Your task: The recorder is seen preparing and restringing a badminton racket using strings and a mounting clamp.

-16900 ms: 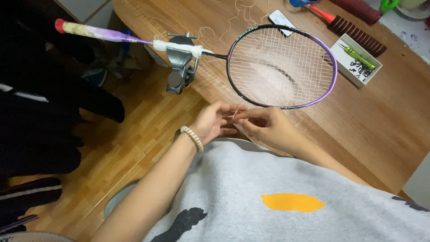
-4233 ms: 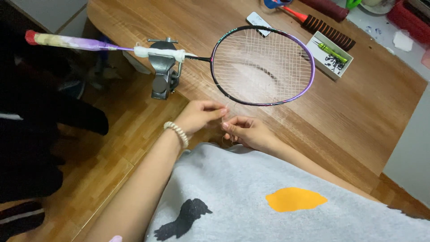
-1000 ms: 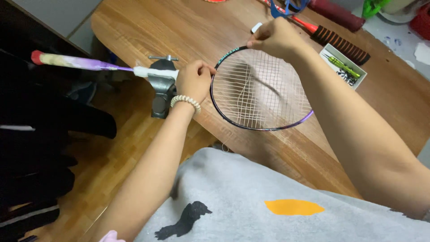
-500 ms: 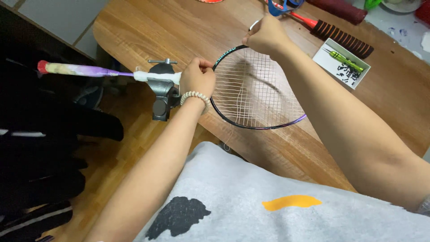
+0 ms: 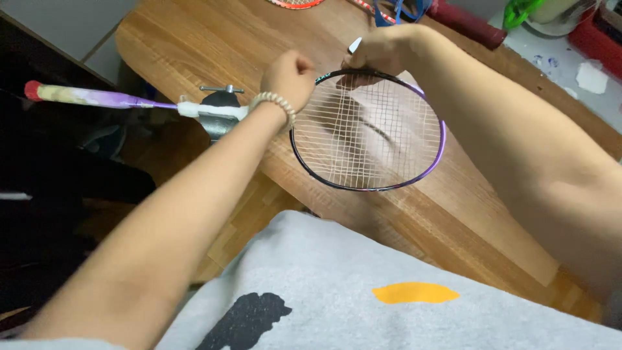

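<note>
A badminton racket (image 5: 367, 133) with a black and purple frame lies over the edge of the wooden table (image 5: 214, 39). Its purple-wrapped handle (image 5: 97, 97) sticks out to the left, and a metal clamp (image 5: 219, 111) holds the shaft. My left hand (image 5: 295, 72), with a bead bracelet on the wrist, is a closed fist at the upper left of the frame, near the throat. What it grips is hidden. My right hand (image 5: 382, 53) pinches the far rim of the frame, and a small white tip (image 5: 354, 45) pokes out of its fingers.
A dark red grip roll (image 5: 468, 24), blue-handled tools (image 5: 398, 10) and a green object (image 5: 518, 11) lie at the far side of the table. A white paper scrap (image 5: 593, 74) lies at the right. Dark objects (image 5: 52, 194) stand on the wood floor at the left.
Both hands left the spot close to my body and reached onto the racket head. In the last second my left fist slid from the throat up along the rim toward my right hand.
</note>
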